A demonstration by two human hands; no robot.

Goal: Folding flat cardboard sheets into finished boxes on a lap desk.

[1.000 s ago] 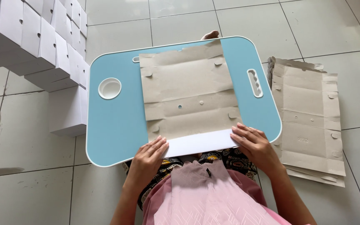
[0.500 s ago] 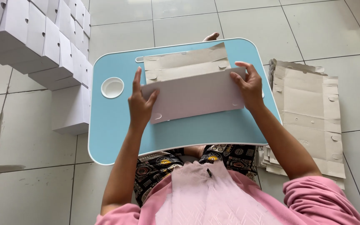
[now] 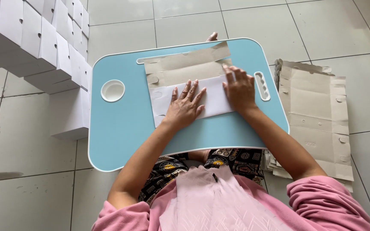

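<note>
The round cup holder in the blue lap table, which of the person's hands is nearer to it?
Left. The left hand lies flat on the folded cardboard sheet, just right of the cup holder. The right hand presses the sheet farther away, beside the slotted handle.

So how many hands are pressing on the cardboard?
2: the left hand lies flat on the folded white flap of the cardboard sheet, and the right hand presses beside it, toward the tray's slot.

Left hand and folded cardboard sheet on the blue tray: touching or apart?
Touching. The head view shows the left hand pressed flat, fingers spread, on the white folded flap of the cardboard sheet.
</note>
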